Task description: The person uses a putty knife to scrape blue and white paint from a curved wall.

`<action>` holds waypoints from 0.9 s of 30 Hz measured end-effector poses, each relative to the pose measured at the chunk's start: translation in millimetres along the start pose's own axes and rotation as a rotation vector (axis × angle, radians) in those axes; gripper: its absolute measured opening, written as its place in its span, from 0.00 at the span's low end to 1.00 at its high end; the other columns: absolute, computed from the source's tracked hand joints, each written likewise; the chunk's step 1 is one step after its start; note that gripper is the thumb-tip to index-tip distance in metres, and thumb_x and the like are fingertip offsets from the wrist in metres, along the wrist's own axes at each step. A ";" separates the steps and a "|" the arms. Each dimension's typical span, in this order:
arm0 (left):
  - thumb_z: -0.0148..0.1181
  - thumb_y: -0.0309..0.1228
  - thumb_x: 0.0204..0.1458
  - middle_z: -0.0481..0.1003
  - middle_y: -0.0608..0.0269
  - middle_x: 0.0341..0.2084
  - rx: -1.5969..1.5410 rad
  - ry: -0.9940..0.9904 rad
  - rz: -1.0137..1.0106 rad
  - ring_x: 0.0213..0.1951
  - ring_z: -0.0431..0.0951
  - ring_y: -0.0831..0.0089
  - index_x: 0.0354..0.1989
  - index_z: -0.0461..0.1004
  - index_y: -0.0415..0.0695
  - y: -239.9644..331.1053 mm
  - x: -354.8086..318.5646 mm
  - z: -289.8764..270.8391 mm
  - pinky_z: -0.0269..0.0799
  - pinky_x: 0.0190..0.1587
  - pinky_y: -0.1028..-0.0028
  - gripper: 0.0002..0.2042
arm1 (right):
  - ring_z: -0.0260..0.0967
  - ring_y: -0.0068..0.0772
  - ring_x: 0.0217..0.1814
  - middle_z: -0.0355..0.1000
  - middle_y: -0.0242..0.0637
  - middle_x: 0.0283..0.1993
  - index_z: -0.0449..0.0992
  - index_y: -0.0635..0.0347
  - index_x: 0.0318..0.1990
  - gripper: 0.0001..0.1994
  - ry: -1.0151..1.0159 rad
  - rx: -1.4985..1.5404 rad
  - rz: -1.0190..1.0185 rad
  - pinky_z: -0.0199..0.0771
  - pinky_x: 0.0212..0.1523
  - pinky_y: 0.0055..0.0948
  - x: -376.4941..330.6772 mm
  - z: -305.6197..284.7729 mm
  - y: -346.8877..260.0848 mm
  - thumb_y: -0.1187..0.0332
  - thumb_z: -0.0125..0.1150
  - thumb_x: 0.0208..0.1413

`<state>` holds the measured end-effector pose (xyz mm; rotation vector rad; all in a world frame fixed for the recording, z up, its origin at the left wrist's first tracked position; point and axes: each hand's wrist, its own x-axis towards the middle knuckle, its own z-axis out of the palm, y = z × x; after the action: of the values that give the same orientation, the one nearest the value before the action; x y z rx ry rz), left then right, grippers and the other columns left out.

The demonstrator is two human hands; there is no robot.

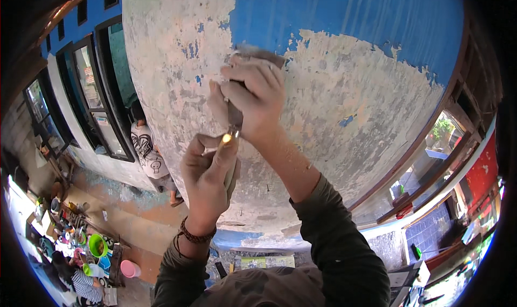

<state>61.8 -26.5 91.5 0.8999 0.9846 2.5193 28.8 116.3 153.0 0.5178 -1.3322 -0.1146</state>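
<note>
In front of me is a wall (323, 97) with a bare, mottled, whitish lower part and blue paint (344, 11) above it, ending in a ragged edge. Both of my hands grip a paint scraper (235, 116) held upright against it. My left hand (207, 170) is closed round its yellowish handle, which catches a bright glint. Higher up, my right hand (256, 94) is closed round the metal part and hides much of it. Above the knuckles, a wide dark blade, blurred, meets the lower border of the blue paint.
Dark-framed windows (89, 86) line the wall at left, where a person in a printed shirt (148, 151) stands close by. At lower left, another person in stripes (83, 280) is near a green basin (97, 245) and a pink bucket (130, 268). Wooden framing (420, 183) runs along the right.
</note>
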 end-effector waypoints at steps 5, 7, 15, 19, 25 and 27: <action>0.57 0.27 0.59 0.61 0.75 0.11 0.072 0.089 -0.090 0.11 0.55 0.89 0.32 0.66 0.43 -17.3 -27.1 -13.5 0.46 0.14 0.82 0.06 | 0.74 0.39 0.38 0.72 0.30 0.33 0.71 0.56 0.19 0.10 -0.044 0.045 0.053 0.69 0.33 0.36 -34.4 -7.0 -20.2 0.73 0.69 0.31; 0.57 0.26 0.58 0.61 0.76 0.11 0.081 0.089 -0.041 0.10 0.54 0.89 0.31 0.66 0.43 -16.7 -26.3 -20.8 0.45 0.13 0.81 0.06 | 0.75 0.39 0.38 0.73 0.29 0.33 0.71 0.56 0.19 0.09 -0.039 0.067 0.094 0.69 0.34 0.36 -35.6 -2.4 -28.0 0.74 0.69 0.31; 0.58 0.26 0.58 0.61 0.75 0.10 0.068 0.144 -0.114 0.10 0.53 0.88 0.31 0.67 0.43 -4.5 -19.2 -15.8 0.43 0.13 0.82 0.05 | 0.75 0.39 0.38 0.73 0.30 0.32 0.69 0.55 0.17 0.11 -0.087 0.100 0.122 0.68 0.39 0.37 -36.5 -2.6 -28.1 0.75 0.69 0.31; 0.57 0.26 0.58 0.60 0.75 0.09 0.057 0.083 -0.091 0.09 0.53 0.87 0.31 0.67 0.41 3.0 -9.5 -12.2 0.44 0.13 0.81 0.06 | 0.73 0.38 0.37 0.70 0.33 0.33 0.69 0.58 0.20 0.09 -0.041 0.001 0.043 0.69 0.38 0.38 -10.6 3.2 -13.1 0.75 0.66 0.33; 0.57 0.26 0.58 0.60 0.75 0.09 0.052 0.036 -0.082 0.10 0.53 0.87 0.31 0.67 0.42 -3.8 -20.1 -26.3 0.44 0.12 0.81 0.06 | 0.73 0.39 0.37 0.71 0.31 0.32 0.70 0.57 0.20 0.09 -0.008 0.052 0.078 0.68 0.38 0.37 -24.3 7.9 -22.5 0.75 0.67 0.32; 0.57 0.26 0.57 0.61 0.75 0.10 0.081 0.082 -0.054 0.10 0.53 0.88 0.31 0.67 0.42 5.4 -3.7 -12.6 0.44 0.12 0.82 0.06 | 0.74 0.40 0.38 0.72 0.30 0.32 0.70 0.56 0.19 0.10 -0.007 0.028 0.096 0.69 0.38 0.36 -14.9 7.0 -17.4 0.75 0.68 0.31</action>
<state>56.2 -38.5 86.4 0.7864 1.1277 2.5048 22.2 104.4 133.3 0.4762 -1.3650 -0.0192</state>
